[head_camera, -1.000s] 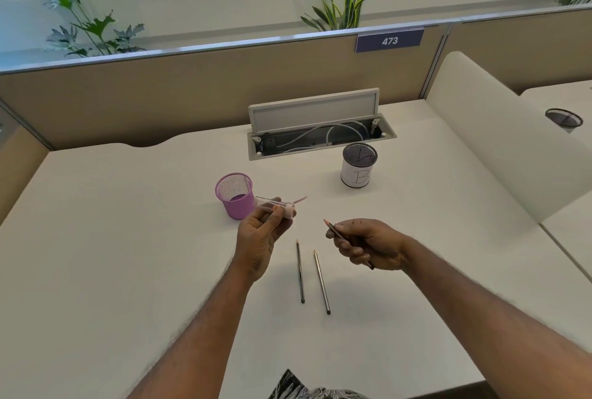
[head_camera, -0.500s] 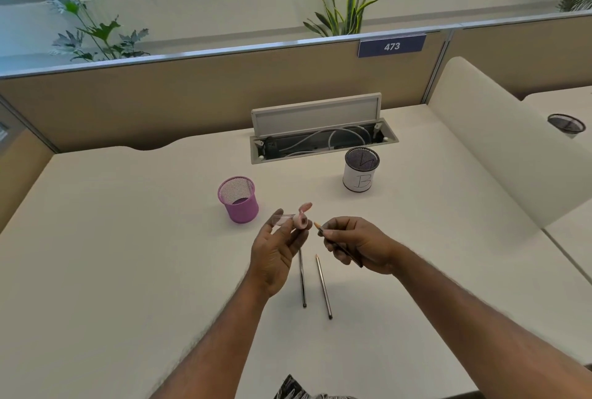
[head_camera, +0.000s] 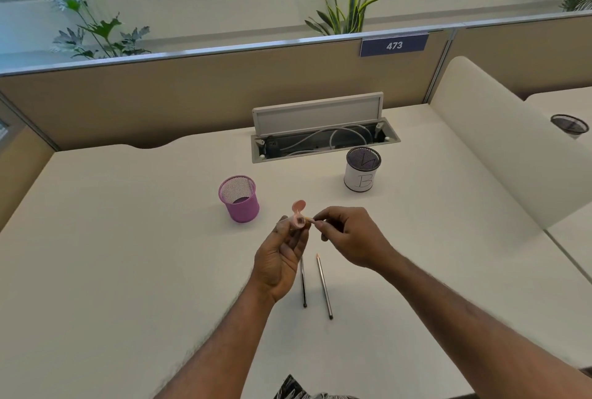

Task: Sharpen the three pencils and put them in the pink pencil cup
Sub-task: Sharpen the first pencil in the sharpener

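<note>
left hand [head_camera: 282, 254] grips sharpener [head_camera: 298, 219] — pencil [head_camera: 310, 220] inserted

I see a pink mesh pencil cup [head_camera: 244, 210] upright on the surface. Near it, held aloft, a pink sharpener [head_camera: 298, 220], lid flipped open, meets the first pencil [head_camera: 309, 220] at its tip. Nearer me, a second pencil [head_camera: 303, 288] and a third pencil [head_camera: 324, 286] lie side by side.

White "473" on blue plate [head_camera: 394, 45] atop partition [head_camera: 224, 94]; handwritten "B" on white cup [head_camera: 360, 181] (mark inside rim unreadable).
</note>
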{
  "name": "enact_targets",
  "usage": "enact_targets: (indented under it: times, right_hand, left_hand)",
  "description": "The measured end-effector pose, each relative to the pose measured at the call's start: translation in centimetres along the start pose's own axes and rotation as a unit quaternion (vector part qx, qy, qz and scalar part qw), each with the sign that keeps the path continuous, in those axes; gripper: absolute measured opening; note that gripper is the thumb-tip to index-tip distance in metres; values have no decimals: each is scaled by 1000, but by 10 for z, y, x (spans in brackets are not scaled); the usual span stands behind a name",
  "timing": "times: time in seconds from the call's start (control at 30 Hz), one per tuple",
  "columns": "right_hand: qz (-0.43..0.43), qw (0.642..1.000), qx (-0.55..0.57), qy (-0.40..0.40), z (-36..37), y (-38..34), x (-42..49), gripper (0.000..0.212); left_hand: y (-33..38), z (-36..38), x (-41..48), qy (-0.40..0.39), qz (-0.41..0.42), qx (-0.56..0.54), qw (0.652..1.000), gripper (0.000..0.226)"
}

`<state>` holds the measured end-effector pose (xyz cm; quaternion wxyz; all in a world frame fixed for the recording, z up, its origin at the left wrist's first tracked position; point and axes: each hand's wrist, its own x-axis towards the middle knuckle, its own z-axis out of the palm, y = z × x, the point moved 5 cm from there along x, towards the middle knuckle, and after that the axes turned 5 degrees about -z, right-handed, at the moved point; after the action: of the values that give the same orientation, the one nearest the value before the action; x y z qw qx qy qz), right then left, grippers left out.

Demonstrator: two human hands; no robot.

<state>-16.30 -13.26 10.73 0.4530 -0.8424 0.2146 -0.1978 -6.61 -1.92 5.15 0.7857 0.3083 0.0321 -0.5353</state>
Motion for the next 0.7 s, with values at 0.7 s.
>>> enact_targets:
  times: [0.7]
  right_hand:
    - [-185,953,-224,82,-6,-8,-3,12]
  left_hand:
    - [4,4,-2,48,133,170,975,41]
